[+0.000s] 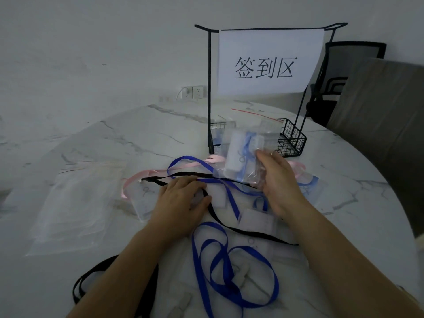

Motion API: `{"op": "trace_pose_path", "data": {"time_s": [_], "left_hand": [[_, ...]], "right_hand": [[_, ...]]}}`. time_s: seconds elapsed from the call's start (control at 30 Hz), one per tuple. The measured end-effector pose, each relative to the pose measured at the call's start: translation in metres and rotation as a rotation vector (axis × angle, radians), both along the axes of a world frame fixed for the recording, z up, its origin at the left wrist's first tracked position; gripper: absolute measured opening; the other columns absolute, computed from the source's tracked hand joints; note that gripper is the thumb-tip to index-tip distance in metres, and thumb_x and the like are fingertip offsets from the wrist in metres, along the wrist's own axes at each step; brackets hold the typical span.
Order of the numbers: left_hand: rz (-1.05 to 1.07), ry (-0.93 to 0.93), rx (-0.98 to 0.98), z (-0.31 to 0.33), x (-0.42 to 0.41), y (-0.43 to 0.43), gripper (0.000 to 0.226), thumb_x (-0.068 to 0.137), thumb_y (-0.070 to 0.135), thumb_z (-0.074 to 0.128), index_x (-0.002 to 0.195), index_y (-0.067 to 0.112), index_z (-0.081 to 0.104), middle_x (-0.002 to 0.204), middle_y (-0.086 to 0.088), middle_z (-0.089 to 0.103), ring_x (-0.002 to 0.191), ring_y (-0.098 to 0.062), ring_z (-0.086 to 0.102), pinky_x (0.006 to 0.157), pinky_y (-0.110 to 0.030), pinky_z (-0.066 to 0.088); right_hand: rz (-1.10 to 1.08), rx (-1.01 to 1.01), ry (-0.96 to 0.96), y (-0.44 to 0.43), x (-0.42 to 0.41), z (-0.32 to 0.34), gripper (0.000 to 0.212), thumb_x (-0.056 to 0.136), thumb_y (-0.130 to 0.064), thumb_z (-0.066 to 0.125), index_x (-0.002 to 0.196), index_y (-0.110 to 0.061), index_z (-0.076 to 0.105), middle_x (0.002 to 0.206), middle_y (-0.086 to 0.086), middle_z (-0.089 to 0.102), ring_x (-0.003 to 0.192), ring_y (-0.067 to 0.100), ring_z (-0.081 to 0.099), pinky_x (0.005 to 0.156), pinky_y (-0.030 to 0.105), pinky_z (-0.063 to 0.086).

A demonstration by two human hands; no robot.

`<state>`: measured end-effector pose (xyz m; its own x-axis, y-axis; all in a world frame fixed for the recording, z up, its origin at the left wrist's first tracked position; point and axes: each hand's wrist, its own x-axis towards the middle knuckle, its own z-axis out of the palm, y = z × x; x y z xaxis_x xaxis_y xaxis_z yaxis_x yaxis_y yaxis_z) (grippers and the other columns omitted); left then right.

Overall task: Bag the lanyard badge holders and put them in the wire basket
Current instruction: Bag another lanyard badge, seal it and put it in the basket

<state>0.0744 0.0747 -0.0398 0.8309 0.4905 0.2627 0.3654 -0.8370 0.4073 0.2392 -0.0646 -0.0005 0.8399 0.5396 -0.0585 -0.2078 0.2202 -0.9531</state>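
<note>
My right hand (278, 180) grips the lower edge of a clear zip bag (241, 154) with a badge holder and light blue lanyard inside, held up just in front of the black wire basket (292, 140). My left hand (183, 199) lies palm down on the tangled lanyards, its fingers on a black lanyard (243, 230). Loose clear badge holders lie around, with a blue lanyard (220, 271) coiled near me and a pink lanyard (142, 175) further back. The basket holds at least one filled bag.
A stack of empty clear zip bags (73, 203) lies on the marble table (358, 226) at my left. The basket's tall frame carries a white paper sign (266, 63). A black chair (339, 83) and a grey chair back (385, 115) stand at the right.
</note>
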Motion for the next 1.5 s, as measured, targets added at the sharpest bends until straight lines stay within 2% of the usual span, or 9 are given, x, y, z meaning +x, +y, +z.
{"op": "trace_pose_path", "data": {"time_s": [0.1, 0.27, 0.43, 0.57, 0.9, 1.1, 1.23, 1.33, 1.5], "left_hand": [[0.019, 0.008, -0.019, -0.002, 0.002, 0.001, 0.037, 0.093, 0.048, 0.054, 0.127, 0.032, 0.057, 0.136, 0.008, 0.054, 0.127, -0.014, 0.044, 0.111, -0.038, 0.029], [0.042, 0.007, -0.027, -0.001, 0.002, 0.001, 0.035, 0.093, 0.049, 0.055, 0.125, 0.035, 0.056, 0.135, 0.009, 0.054, 0.128, -0.014, 0.044, 0.112, -0.038, 0.027], [0.041, 0.02, -0.031, -0.002, 0.0, 0.0, 0.036, 0.093, 0.05, 0.054, 0.126, 0.036, 0.055, 0.139, 0.01, 0.051, 0.131, -0.014, 0.041, 0.113, -0.038, 0.026], [0.04, 0.013, -0.028, 0.0, 0.0, 0.0, 0.038, 0.093, 0.051, 0.054, 0.127, 0.035, 0.055, 0.14, 0.01, 0.051, 0.132, -0.013, 0.041, 0.113, -0.038, 0.026], [0.026, -0.002, -0.02, 0.003, 0.003, -0.002, 0.036, 0.093, 0.05, 0.054, 0.125, 0.035, 0.057, 0.138, 0.012, 0.052, 0.129, -0.012, 0.043, 0.113, -0.038, 0.029], [0.05, -0.07, -0.044, 0.0, 0.004, 0.003, 0.015, 0.095, 0.032, 0.058, 0.109, 0.029, 0.063, 0.122, 0.01, 0.059, 0.113, -0.01, 0.05, 0.1, -0.028, 0.032], [0.066, -0.14, -0.085, 0.003, 0.003, 0.001, 0.01, 0.094, 0.024, 0.061, 0.102, 0.021, 0.065, 0.105, 0.006, 0.06, 0.096, -0.012, 0.053, 0.089, -0.03, 0.045], [0.113, -0.217, -0.153, 0.007, 0.002, 0.002, 0.004, 0.092, 0.019, 0.063, 0.096, 0.02, 0.065, 0.097, 0.005, 0.058, 0.086, -0.011, 0.053, 0.074, -0.017, 0.043], [0.225, -0.349, -0.285, 0.011, -0.001, 0.002, 0.006, 0.09, 0.012, 0.063, 0.092, 0.018, 0.063, 0.092, 0.002, 0.06, 0.081, -0.009, 0.056, 0.068, -0.014, 0.041]], "right_hand": [[-0.056, -0.038, -0.021, -0.001, 0.005, -0.003, 0.009, 0.1, -0.022, 0.057, 0.099, -0.019, 0.066, 0.097, 0.0, 0.074, 0.085, 0.015, 0.071, 0.075, 0.035, 0.06], [-0.14, -0.057, -0.044, -0.003, 0.024, 0.009, 0.014, 0.1, -0.019, 0.057, 0.101, -0.011, 0.068, 0.098, 0.006, 0.074, 0.081, 0.017, 0.072, 0.065, 0.029, 0.059], [-0.409, -0.347, -0.423, 0.009, 0.08, 0.035, 0.022, 0.097, -0.021, 0.053, 0.09, -0.002, 0.061, 0.086, 0.006, 0.06, 0.082, 0.02, 0.055, 0.074, 0.036, 0.047], [-0.528, -0.578, -0.693, 0.027, 0.119, 0.05, 0.022, 0.101, -0.021, 0.048, 0.107, -0.006, 0.063, 0.109, 0.014, 0.066, 0.095, 0.025, 0.06, 0.072, 0.03, 0.039], [-0.072, -1.373, -0.785, 0.045, 0.153, 0.047, 0.018, 0.093, -0.003, 0.056, 0.108, 0.005, 0.06, 0.118, 0.022, 0.063, 0.107, 0.035, 0.062, 0.072, 0.032, 0.044], [-0.201, -1.33, -0.816, 0.049, 0.148, 0.037, 0.029, 0.091, -0.006, 0.063, 0.118, 0.003, 0.057, 0.126, 0.021, 0.059, 0.114, 0.035, 0.059, 0.08, 0.034, 0.047], [-0.405, -1.061, -1.256, 0.041, 0.109, 0.033, 0.044, 0.09, -0.018, 0.067, 0.132, -0.012, 0.054, 0.126, 0.013, 0.054, 0.113, 0.03, 0.056, 0.086, 0.04, 0.049], [-0.161, -0.801, -1.277, 0.043, 0.063, 0.025, 0.021, 0.095, -0.026, 0.06, 0.114, -0.022, 0.066, 0.109, 0.001, 0.065, 0.089, 0.012, 0.062, 0.079, 0.03, 0.053], [0.275, -0.801, -1.162, 0.033, 0.0, -0.001, 0.021, 0.092, -0.037, 0.055, 0.097, -0.027, 0.073, 0.089, -0.011, 0.069, 0.078, 0.006, 0.061, 0.077, 0.035, 0.056]]}}
